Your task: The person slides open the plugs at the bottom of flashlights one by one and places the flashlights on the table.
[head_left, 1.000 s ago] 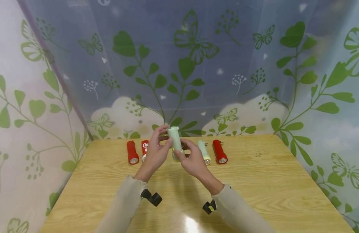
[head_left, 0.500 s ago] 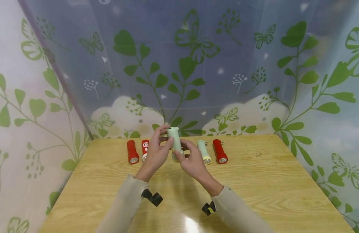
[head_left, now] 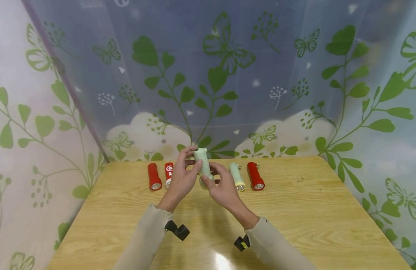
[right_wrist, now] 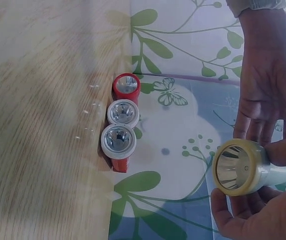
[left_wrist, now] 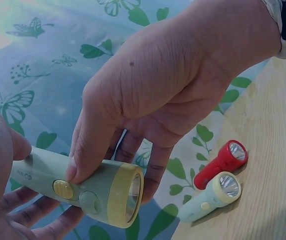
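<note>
A pale green flashlight (head_left: pixel 202 155) with a yellow rim is held above the table between both hands, lens end low and toward the person. My left hand (head_left: pixel 181 175) grips its tail end, thumb on the near side. Around the head end, my right hand (head_left: pixel 225 187) pinches with thumb and fingers. In the left wrist view, the right thumb lies beside a yellow slide switch (left_wrist: pixel 63 189) on the flashlight's body. The right wrist view shows the lens (right_wrist: pixel 234 167) facing the camera; whether it is lit cannot be told.
Behind the hands, a red flashlight (head_left: pixel 154 177) and a red one with white print (head_left: pixel 169 172) lie left. A pale green flashlight (head_left: pixel 235 175) and another red one (head_left: pixel 254 176) lie right. Two white-rimmed flashlights (right_wrist: pixel 119 141) show in the right wrist view. A patterned curtain (head_left: pixel 208 82) borders the wooden table (head_left: pixel 312 210).
</note>
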`<state>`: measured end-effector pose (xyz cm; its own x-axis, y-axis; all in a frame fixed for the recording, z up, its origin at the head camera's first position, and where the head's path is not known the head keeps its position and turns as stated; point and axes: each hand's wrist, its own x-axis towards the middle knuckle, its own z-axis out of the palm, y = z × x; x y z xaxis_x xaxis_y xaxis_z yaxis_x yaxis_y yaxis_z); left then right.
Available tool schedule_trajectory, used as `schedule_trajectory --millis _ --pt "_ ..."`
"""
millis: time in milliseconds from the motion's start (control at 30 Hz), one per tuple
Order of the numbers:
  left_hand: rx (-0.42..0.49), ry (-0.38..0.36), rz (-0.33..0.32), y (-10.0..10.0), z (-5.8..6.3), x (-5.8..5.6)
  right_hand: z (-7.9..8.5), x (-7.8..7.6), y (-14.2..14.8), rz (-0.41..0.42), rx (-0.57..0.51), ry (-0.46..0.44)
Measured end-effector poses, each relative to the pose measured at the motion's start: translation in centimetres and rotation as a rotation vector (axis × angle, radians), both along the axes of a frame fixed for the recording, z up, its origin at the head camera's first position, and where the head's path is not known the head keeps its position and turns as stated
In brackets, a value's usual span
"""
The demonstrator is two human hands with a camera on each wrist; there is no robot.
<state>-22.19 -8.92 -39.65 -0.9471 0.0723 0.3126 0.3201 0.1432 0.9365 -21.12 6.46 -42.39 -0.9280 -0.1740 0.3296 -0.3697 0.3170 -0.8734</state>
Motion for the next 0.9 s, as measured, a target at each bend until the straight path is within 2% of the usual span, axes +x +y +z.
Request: schedule_trajectory --millis 267,900 --pt "0.005 0.030 0.008 0.04 -0.04 -0.02 -0.10 0.09 -0.08 0.004 0.013 0.028" --pt "-0.016 0.048 0.031 -0.09 0.03 0.21 0.04 0.43 -0.20 0.006 0.024 0.066"
